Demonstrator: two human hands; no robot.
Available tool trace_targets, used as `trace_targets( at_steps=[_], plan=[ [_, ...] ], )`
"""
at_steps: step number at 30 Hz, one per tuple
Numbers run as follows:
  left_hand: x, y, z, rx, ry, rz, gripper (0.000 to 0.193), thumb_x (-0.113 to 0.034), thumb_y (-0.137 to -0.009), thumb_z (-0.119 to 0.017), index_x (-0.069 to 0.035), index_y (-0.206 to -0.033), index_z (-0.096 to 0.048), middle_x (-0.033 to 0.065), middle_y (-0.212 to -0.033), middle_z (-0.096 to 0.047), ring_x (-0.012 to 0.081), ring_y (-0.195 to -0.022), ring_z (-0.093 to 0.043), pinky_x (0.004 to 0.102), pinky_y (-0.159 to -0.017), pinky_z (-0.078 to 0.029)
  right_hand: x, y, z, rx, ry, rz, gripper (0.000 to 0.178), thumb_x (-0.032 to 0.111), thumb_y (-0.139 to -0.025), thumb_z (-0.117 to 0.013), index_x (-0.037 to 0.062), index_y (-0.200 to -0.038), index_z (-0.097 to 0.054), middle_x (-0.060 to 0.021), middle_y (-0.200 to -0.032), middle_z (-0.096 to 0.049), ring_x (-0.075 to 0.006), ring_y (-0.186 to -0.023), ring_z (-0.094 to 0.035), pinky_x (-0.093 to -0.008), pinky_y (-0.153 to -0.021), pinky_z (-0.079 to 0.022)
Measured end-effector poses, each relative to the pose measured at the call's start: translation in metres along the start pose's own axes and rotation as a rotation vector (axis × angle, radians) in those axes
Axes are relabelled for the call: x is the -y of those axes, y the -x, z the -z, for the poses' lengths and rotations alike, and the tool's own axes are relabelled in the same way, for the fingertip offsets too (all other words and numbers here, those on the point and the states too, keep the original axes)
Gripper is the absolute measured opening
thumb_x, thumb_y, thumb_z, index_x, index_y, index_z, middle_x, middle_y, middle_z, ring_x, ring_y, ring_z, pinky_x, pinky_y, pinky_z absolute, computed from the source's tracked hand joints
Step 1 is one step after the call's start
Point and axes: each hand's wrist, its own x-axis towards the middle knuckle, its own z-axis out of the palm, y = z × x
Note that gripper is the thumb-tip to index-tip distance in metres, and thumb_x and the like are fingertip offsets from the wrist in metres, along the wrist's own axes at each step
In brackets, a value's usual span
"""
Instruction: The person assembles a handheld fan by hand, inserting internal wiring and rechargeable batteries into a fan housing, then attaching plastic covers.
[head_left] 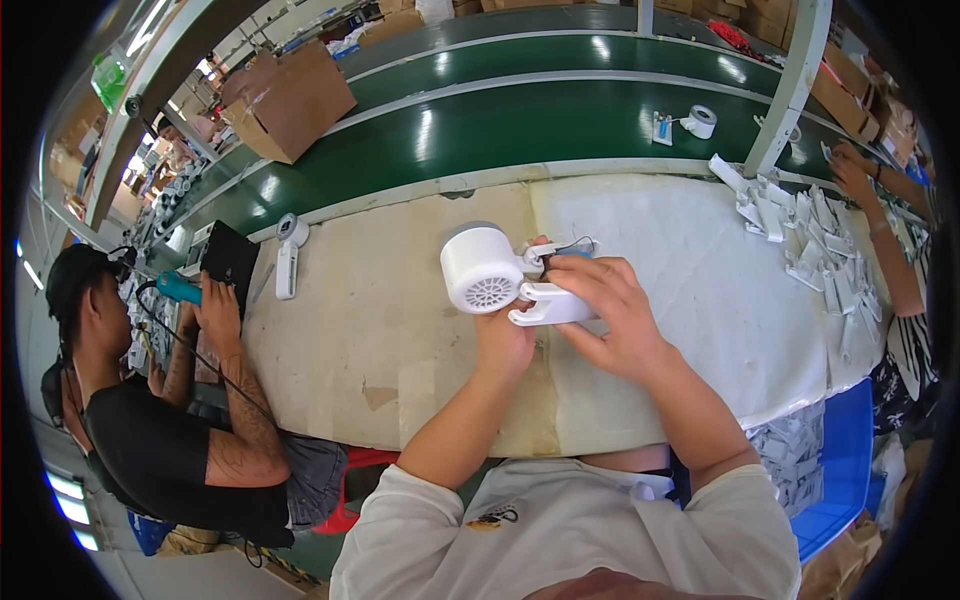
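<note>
Both hands (560, 320) raised, clasping white fan (500, 275)

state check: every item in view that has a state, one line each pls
white fan unit: off the table, held in both hands, grille toward the camera
handle shell: at the unit's base, under the fingers
left hand: gripping from below
right hand: closed over the handle shell
finished fan: lying flat at the table edge
cardboard box: open, tilted on the belt
tape roll: on the belt
</note>
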Motion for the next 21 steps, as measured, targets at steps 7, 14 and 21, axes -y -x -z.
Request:
trace_targets(
  at_steps=[7,14,21],
  plan=[
    [0.004,0.001,0.004,0.037,0.027,-0.038,0.053,-0.006,-0.080,-0.059,-0.005,-0.127,-0.035,0.0180,-0.127,-0.045,0.0275,-0.116,-0.046,0.0387,-0.098,-0.039,-0.001,0.000,0.001,-0.009,0.012,0.016,0.055,0.005,-0.062,-0.069,0.0089,-0.114,-0.053,-0.0105,-0.114,-0.055,-0.0280,-0.090,-0.052,-0.0361,-0.079,-0.044],
    [0.000,-0.003,0.000,-0.041,0.001,0.094,0.033,0.004,-0.081,-0.050,0.000,-0.114,-0.051,0.0139,-0.115,-0.056,0.0232,-0.103,-0.056,0.0330,-0.088,-0.046,-0.007,0.001,0.010,0.134,-0.001,-0.058,0.056,0.003,-0.063,-0.068,0.0091,-0.116,-0.052,-0.0098,-0.116,-0.054,-0.0299,-0.091,-0.054,-0.0378,-0.081,-0.044],
    [-0.003,-0.006,0.002,-0.017,0.015,0.019,0.036,-0.014,-0.092,-0.046,-0.008,-0.126,-0.039,0.0124,-0.129,-0.045,0.0220,-0.115,-0.047,0.0355,-0.094,-0.043,-0.006,0.000,0.002,0.003,0.233,-0.104,0.062,0.005,-0.068,-0.067,0.0109,-0.125,-0.047,-0.0098,-0.132,-0.044,-0.0329,-0.126,-0.034,-0.0420,-0.098,-0.035]
  ],
)
